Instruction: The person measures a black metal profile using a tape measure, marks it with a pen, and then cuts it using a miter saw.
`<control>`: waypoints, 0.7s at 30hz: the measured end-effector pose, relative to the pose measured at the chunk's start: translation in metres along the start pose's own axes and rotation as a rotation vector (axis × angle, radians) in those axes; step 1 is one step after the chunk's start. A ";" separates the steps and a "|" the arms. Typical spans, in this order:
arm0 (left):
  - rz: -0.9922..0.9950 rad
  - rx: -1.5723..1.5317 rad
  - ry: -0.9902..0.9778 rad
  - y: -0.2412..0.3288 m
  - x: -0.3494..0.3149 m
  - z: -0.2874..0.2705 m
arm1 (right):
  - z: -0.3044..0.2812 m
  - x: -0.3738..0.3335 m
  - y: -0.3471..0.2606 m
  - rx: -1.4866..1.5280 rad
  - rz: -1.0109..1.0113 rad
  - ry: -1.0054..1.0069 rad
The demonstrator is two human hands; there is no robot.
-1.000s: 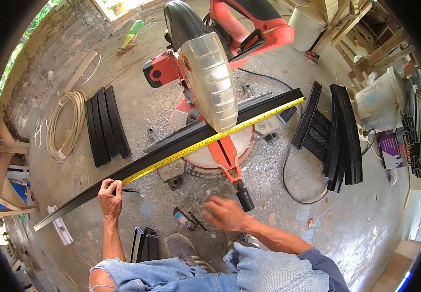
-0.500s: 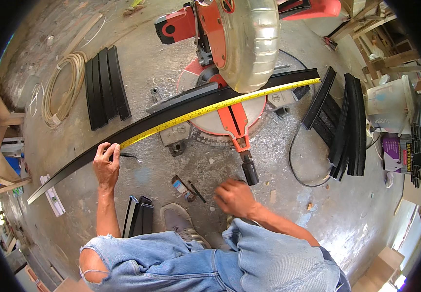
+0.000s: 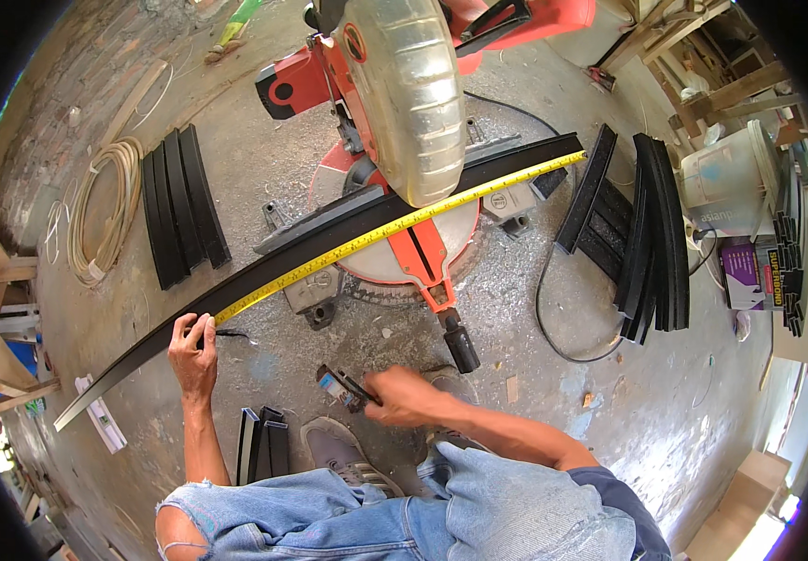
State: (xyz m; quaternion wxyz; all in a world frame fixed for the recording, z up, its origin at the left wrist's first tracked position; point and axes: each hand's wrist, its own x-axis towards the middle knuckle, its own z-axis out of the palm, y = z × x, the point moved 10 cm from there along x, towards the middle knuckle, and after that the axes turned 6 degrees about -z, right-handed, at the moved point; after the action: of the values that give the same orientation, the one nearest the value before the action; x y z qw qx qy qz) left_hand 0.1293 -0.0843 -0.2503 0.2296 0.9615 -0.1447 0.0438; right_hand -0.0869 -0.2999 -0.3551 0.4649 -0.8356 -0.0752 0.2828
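Note:
A long black profile bar (image 3: 287, 254) lies slantwise across the miter saw (image 3: 413, 245), under its cloudy blade guard. Along the bar's near edge runs a yellow tape measure blade (image 3: 348, 245). My left hand (image 3: 194, 360) is closed at the blade's left end, thumb and fingers pinching it against the bar; the tape's case is not visible. Low over the floor, my right hand (image 3: 406, 396) has its fingers closed on the end of a thin black pen (image 3: 355, 383). Beside the pen lies a small blue-and-dark packet (image 3: 336, 387).
Black profile pieces lie at the left (image 3: 179, 208) and in a pile at the right (image 3: 651, 234). Short black offcuts (image 3: 264, 444) stand by my left shoe (image 3: 343, 449). A coiled hose (image 3: 105, 210), a pale bucket (image 3: 726, 182) and a power cord (image 3: 542, 299) are around the saw.
My right hand has moved left and down to the pen and closed on its end. The left hand stays at the tape and bar. The whole view has shifted slightly.

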 end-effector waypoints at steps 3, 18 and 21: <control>0.023 0.013 0.012 -0.006 -0.003 -0.001 | -0.066 -0.022 0.001 0.403 -0.133 0.254; 0.013 0.040 -0.004 -0.008 -0.004 0.006 | -0.278 0.002 0.054 0.572 -0.429 0.792; 0.023 0.044 -0.002 -0.009 -0.004 0.006 | -0.272 0.013 0.060 0.447 -0.362 0.773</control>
State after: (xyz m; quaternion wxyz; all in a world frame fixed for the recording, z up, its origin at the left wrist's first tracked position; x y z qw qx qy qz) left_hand 0.1283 -0.0783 -0.2596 0.2075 0.9646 -0.1552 0.0486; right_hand 0.0639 -0.5279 -0.2982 0.6687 -0.7327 0.0214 -0.1247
